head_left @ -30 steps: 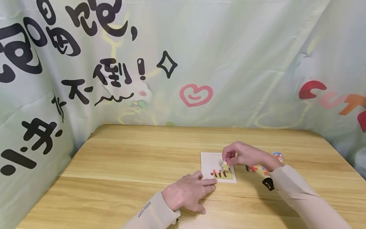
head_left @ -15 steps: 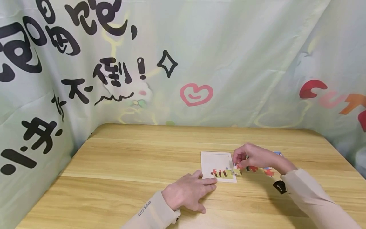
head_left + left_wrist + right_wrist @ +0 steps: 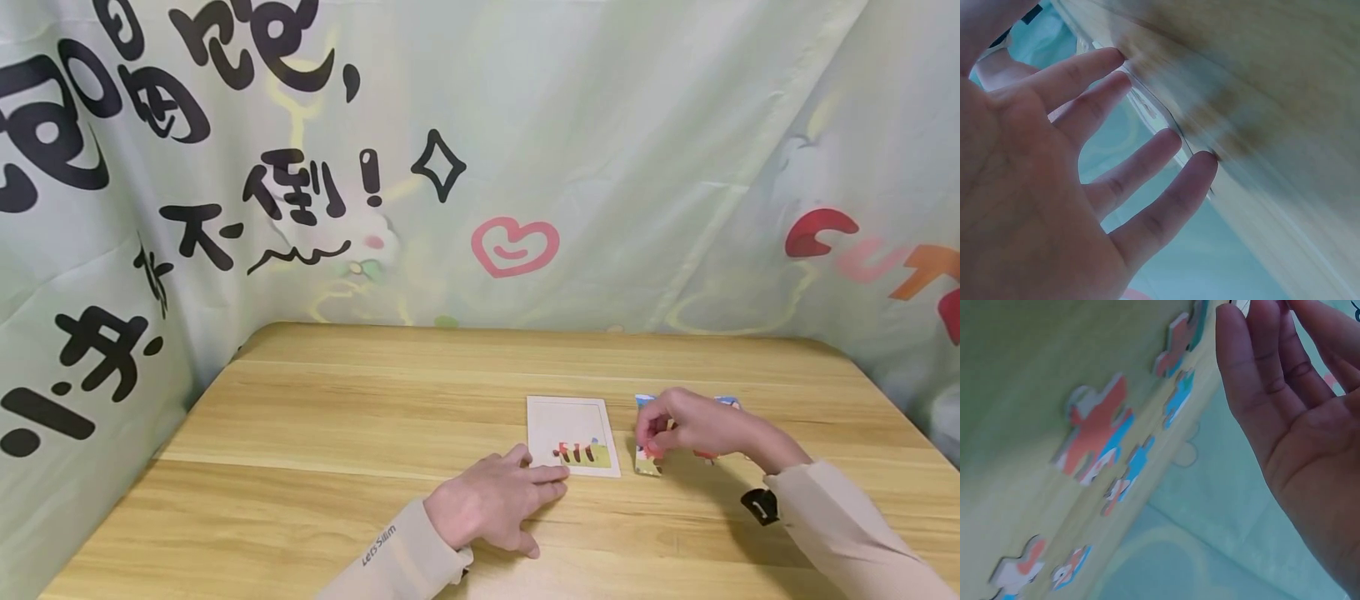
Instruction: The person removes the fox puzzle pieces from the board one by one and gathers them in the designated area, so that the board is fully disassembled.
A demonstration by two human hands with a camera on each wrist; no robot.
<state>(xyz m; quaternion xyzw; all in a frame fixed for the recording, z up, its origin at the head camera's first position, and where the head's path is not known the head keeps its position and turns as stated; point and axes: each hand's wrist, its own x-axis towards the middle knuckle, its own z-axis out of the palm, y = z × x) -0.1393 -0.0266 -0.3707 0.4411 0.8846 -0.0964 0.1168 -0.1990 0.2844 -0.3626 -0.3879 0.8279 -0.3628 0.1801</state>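
My right hand [image 3: 693, 427] hung over the loose puzzle pieces [image 3: 1094, 428] lying just right of the puzzle tray [image 3: 572, 435], fingers curled; I couldn't tell whether they pinched one. My left hand [image 3: 491, 508] lay flat, fingers straight, its fingertips on the tray's near-left corner.

Puzzle board [image 3: 572, 421] mid-table [image 3: 337, 433], loose pieces [image 3: 649, 463] just right.

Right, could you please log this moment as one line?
left hand: rests at puzzle board | right hand: among loose pieces
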